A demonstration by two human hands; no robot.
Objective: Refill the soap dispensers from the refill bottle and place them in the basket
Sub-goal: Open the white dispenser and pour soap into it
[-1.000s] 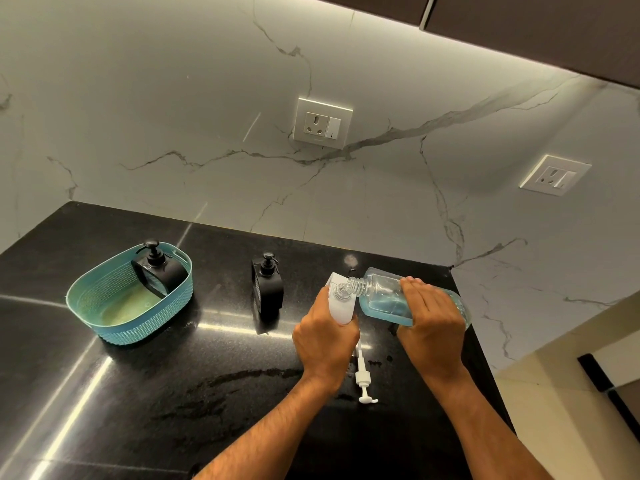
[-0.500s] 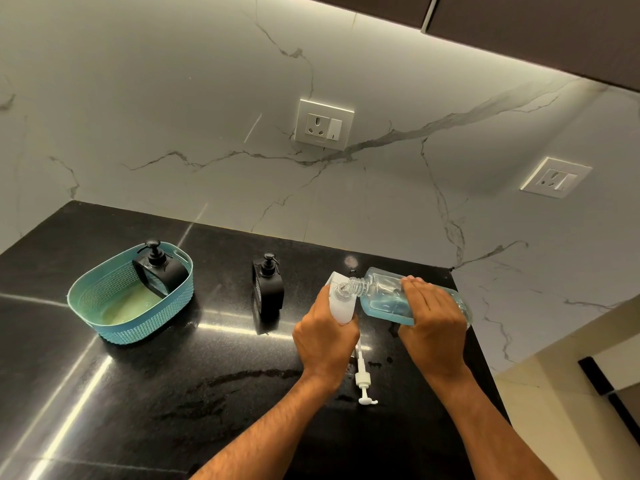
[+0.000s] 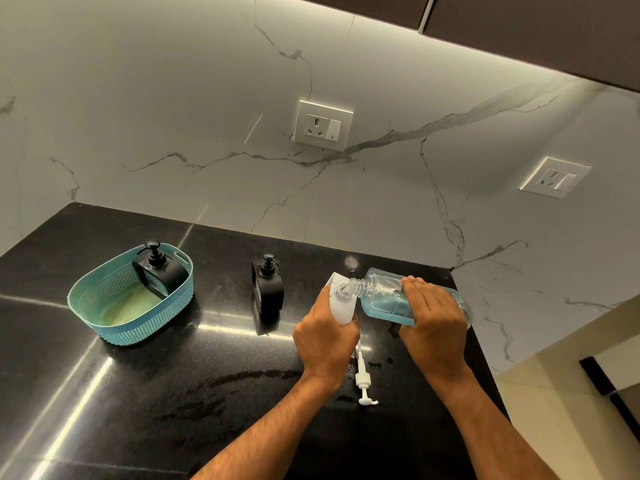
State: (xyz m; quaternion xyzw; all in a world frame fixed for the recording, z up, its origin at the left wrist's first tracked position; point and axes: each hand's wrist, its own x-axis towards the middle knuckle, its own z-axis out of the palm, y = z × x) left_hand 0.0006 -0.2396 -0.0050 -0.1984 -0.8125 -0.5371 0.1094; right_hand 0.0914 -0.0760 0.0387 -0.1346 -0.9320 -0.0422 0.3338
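My left hand (image 3: 325,336) grips a white soap dispenser (image 3: 341,301) with its top off. My right hand (image 3: 433,320) holds the clear refill bottle (image 3: 384,296) tipped on its side, its neck at the dispenser's mouth; blue liquid lies in the bottle. The white pump head (image 3: 363,379) lies on the counter between my forearms. A black dispenser (image 3: 267,289) stands upright to the left. Another black dispenser (image 3: 160,271) leans inside the teal basket (image 3: 114,327) at the far left.
The black stone counter (image 3: 173,393) has wet smears near its middle and drops by the pump. A marble wall with two sockets (image 3: 323,125) rises behind. The counter ends at the right, past my right arm, with floor beyond.
Both hands hold their pose; the bottle stays tipped at the dispenser's mouth. Nothing else on the counter has moved.
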